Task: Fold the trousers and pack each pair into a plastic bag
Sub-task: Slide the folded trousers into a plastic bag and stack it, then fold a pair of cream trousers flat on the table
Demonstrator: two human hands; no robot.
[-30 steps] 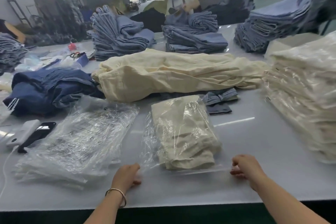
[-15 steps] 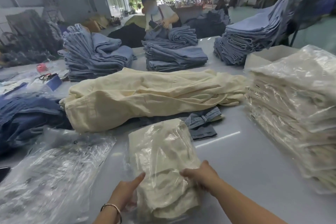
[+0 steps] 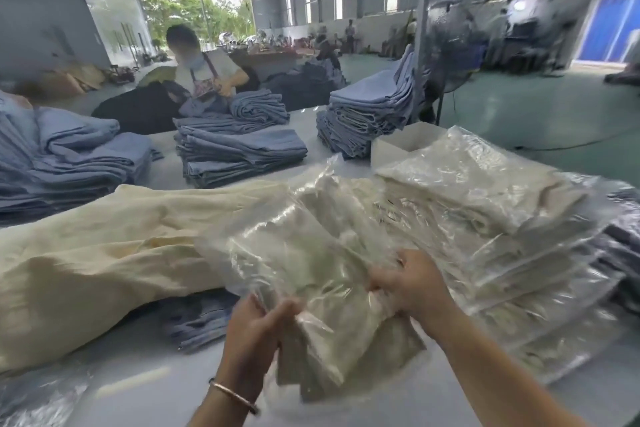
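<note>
A clear plastic bag with folded cream trousers [image 3: 311, 274] is lifted off the table, tilted, in front of me. My left hand [image 3: 256, 333] grips its near left edge. My right hand [image 3: 412, 284] grips its right side, fingers curled into the plastic. Just to the right rises a stack of bagged cream trousers [image 3: 485, 218]. A heap of loose cream trousers [image 3: 104, 253] lies across the table to the left.
Dark blue trousers [image 3: 197, 319] lie under the cream heap. Piles of blue jeans [image 3: 239, 152] and a white box [image 3: 398, 146] stand farther back. A person [image 3: 204, 69] works at the far side. Empty plastic bags [image 3: 31, 399] lie at the near left.
Both hands took hold of the bagged trousers, lifted them from the table and carried them up and right toward the stack. My view swung right and upward.
</note>
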